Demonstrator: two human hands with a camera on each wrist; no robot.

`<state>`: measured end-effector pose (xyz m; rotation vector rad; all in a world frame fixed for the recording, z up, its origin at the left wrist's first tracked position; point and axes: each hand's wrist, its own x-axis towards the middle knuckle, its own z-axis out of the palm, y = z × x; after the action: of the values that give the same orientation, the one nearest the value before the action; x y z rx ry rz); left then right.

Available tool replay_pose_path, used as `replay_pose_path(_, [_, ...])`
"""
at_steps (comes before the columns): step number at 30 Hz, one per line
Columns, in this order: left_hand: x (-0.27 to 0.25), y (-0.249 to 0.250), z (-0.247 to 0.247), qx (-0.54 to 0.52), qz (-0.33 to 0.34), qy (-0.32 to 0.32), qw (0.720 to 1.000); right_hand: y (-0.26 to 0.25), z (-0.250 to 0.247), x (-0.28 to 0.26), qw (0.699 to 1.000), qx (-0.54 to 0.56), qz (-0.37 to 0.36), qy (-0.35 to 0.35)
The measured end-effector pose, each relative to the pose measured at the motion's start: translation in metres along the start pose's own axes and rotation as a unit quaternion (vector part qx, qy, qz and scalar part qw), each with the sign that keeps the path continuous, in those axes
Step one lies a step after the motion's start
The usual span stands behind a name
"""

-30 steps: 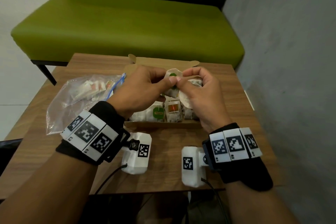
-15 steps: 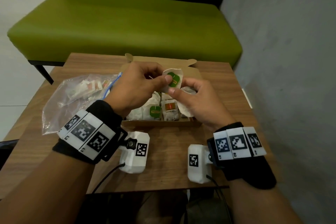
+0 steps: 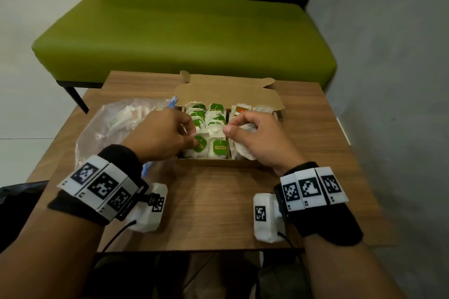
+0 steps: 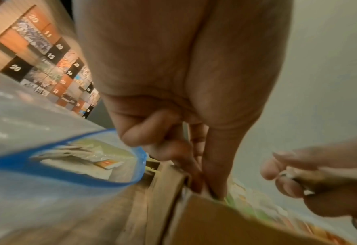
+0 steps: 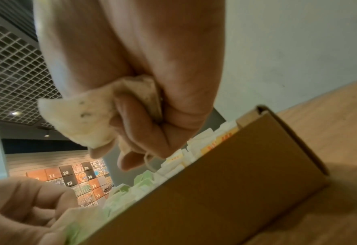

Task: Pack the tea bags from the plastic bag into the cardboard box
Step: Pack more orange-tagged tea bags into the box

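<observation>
While the right hand [image 3: 255,138] squeezes round tea bags [image 5: 77,122], the left hand [image 3: 162,133] pinches a tea bag [image 3: 199,143] beside a green tag [image 3: 220,147] reading TWININGS in the box [image 3: 218,162].

Your wrists: black wristbands [image 3: 116,160], white marker blocks [image 3: 102,183] with black square codes, white camera pods [image 3: 266,216], black cables [image 3: 114,235] trailing.
</observation>
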<state>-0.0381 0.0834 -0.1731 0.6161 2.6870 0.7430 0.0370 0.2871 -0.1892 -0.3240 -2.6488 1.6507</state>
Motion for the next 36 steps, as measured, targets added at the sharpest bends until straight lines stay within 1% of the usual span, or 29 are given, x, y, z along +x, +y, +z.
replay_pose_path(3, [0.001,-0.001,0.003,0.105,0.029,0.017,0.994,0.005,0.007,0.004,1.0,0.008,0.01,0.009])
replay_pose_path(4, [0.002,-0.001,0.004,0.124,0.035,0.022,0.991,0.007,0.008,0.005,1.0,0.007,0.016,0.011])
replay_pose_path(9, [0.002,0.0,0.001,0.152,0.025,0.014,0.988,0.012,0.009,0.006,0.999,0.001,0.034,0.014])
replay_pose_path(12, [0.001,0.0,-0.002,0.172,0.019,0.03,0.984,0.011,0.01,0.005,0.999,-0.005,0.036,0.023])
replay_pose_path(14, [0.0,0.001,-0.002,0.201,0.013,0.027,0.979,0.009,0.01,0.003,0.999,0.013,0.038,0.029])
replay_pose_path(16, [0.0,0.002,-0.002,0.212,0.004,0.02,0.977,0.005,0.008,0.003,0.997,0.054,0.05,0.039])
replay_pose_path(17, [0.001,0.004,-0.001,0.201,0.004,0.025,0.979,0.003,0.007,0.003,0.993,0.09,0.063,0.048])
replay_pose_path(19, [0.002,0.013,0.0,0.143,0.026,0.067,0.987,-0.002,0.004,0.005,0.974,0.195,0.101,0.06])
replay_pose_path(20, [0.002,0.02,0.0,0.101,0.045,0.093,0.989,-0.006,0.002,0.005,0.955,0.266,0.121,0.058])
replay_pose_path(21, [0.002,0.03,0.0,0.051,0.058,0.104,0.992,-0.009,0.0,0.004,0.93,0.337,0.136,0.051])
replay_pose_path(22, [0.002,0.039,0.001,-0.008,0.064,0.096,0.993,-0.012,-0.001,0.004,0.905,0.398,0.144,0.042])
replay_pose_path(23, [0.001,0.048,0.002,-0.069,0.062,0.071,0.993,-0.014,-0.003,0.003,0.887,0.439,0.143,0.034])
replay_pose_path(25, [0.0,0.062,0.009,-0.171,0.046,0.008,0.984,-0.018,-0.004,0.001,0.87,0.474,0.135,0.023])
replay_pose_path(27, [0.003,0.068,0.017,-0.2,0.04,-0.021,0.979,-0.019,-0.004,0.001,0.863,0.488,0.126,0.03])
replay_pose_path(30, [0.007,0.07,0.024,-0.22,0.031,-0.005,0.975,-0.018,-0.002,0.001,0.854,0.504,0.113,0.053])
replay_pose_path(33, [0.009,0.068,0.021,-0.251,0.032,0.025,0.967,-0.015,-0.005,0.003,0.853,0.503,0.121,0.075])
replay_pose_path(35, [0.009,0.065,0.016,-0.244,0.033,0.055,0.968,-0.013,-0.009,0.003,0.837,0.523,0.133,0.09])
replay_pose_path(36, [0.01,0.063,0.014,-0.244,0.034,0.073,0.967,-0.012,-0.012,0.002,0.822,0.545,0.136,0.097])
